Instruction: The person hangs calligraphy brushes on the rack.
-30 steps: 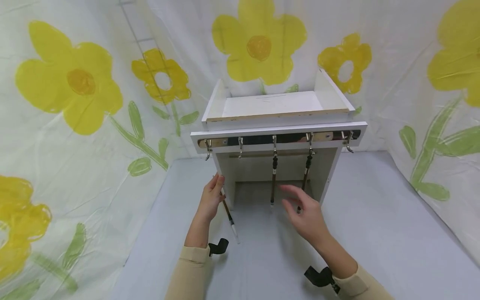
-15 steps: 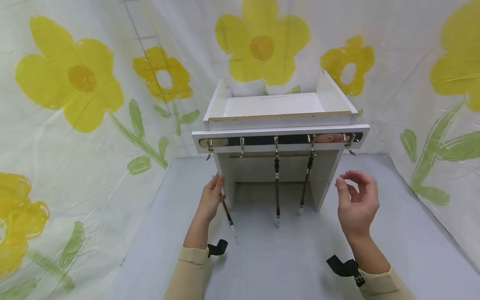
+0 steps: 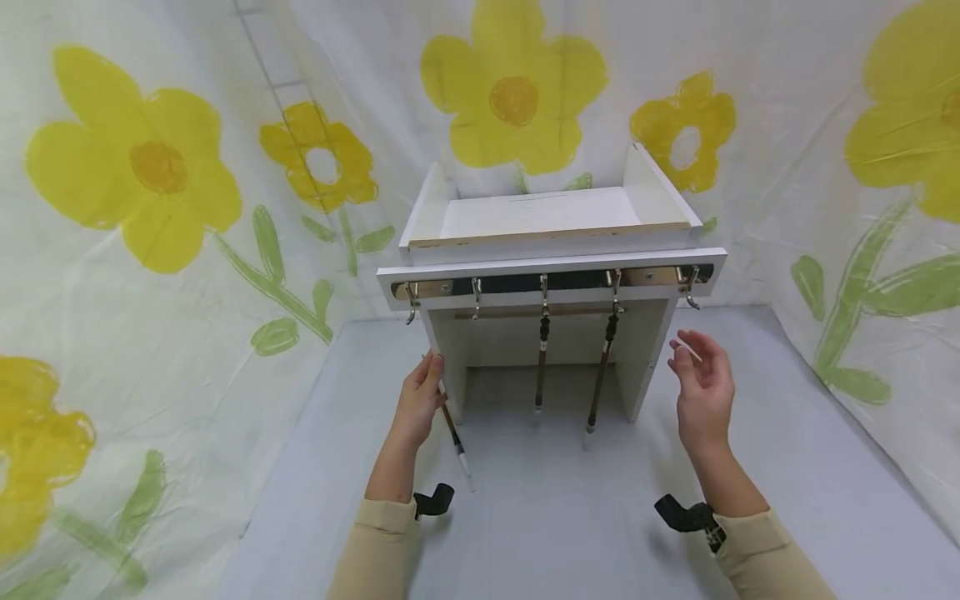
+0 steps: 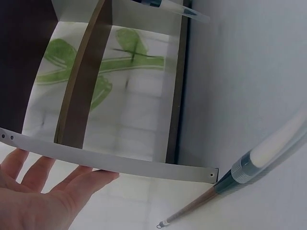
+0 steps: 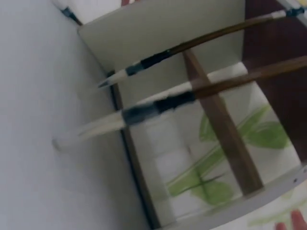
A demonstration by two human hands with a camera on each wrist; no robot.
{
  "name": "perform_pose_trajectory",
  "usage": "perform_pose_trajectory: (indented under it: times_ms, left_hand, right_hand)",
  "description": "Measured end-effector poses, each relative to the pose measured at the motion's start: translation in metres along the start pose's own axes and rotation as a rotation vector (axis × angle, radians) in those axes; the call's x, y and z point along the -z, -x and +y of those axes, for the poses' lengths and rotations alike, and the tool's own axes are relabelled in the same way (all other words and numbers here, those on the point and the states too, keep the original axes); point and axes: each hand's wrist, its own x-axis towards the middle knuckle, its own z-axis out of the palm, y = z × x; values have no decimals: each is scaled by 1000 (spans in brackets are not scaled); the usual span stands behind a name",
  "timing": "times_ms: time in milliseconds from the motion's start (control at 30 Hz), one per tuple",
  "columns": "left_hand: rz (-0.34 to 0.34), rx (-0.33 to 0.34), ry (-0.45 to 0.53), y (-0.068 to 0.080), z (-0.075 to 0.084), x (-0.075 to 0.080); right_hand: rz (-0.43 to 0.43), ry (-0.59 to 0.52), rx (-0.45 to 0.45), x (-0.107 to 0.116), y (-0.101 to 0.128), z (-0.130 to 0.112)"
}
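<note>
A white wooden rack (image 3: 551, 265) stands on the grey table, with a row of metal hooks under its front rail. Two brushes (image 3: 539, 367) (image 3: 600, 375) hang from the middle hooks, and both show blurred in the right wrist view (image 5: 158, 105) (image 5: 163, 52). My left hand (image 3: 418, 398) rests with straight fingers (image 4: 43, 191) on the rack's left side panel (image 4: 120, 163). A third brush (image 3: 455, 437) slants just below that hand; its loop end (image 4: 161, 224) is free and no finger curls round it. My right hand (image 3: 697, 379) hovers to the right of the rack, fingers relaxed and holding nothing.
Bare hooks sit at the left end (image 3: 411, 302), beside it (image 3: 476, 298) and at the right end (image 3: 692, 287). An open shelf tray (image 3: 547, 212) tops the rack. Flower-printed sheets (image 3: 150, 167) wall the table on three sides. Grey table surface (image 3: 562, 517) stretches in front.
My right hand has drawn back from in front of the hanging brushes to the right of the rack. The two hung brushes have swung slightly. My left hand and the third brush stay put.
</note>
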Motion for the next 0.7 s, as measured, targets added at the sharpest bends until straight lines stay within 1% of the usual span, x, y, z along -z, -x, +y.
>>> perform_pose_trajectory:
  times_ms: [133,233,333,533,600,700]
  left_hand:
    - [4,4,0,3,-2,0]
    - [16,11,0,4,-5,1]
    - [13,3,12,4,-7,4]
    - [-2,2,62,6,-11,8]
    - [36,8,74,8,-11,9]
    - [168,38,77,9,-11,13]
  right_hand:
    - [-151,146,-142,4,0,11]
    - [-226,215,-197,3,2,15]
    - [-239,238,-209,1,3,18]
    - [-210,273,-204,1,2,21]
    - [-204,282,-211,2,1,21]
    - [-200,290,-220,2,0,20]
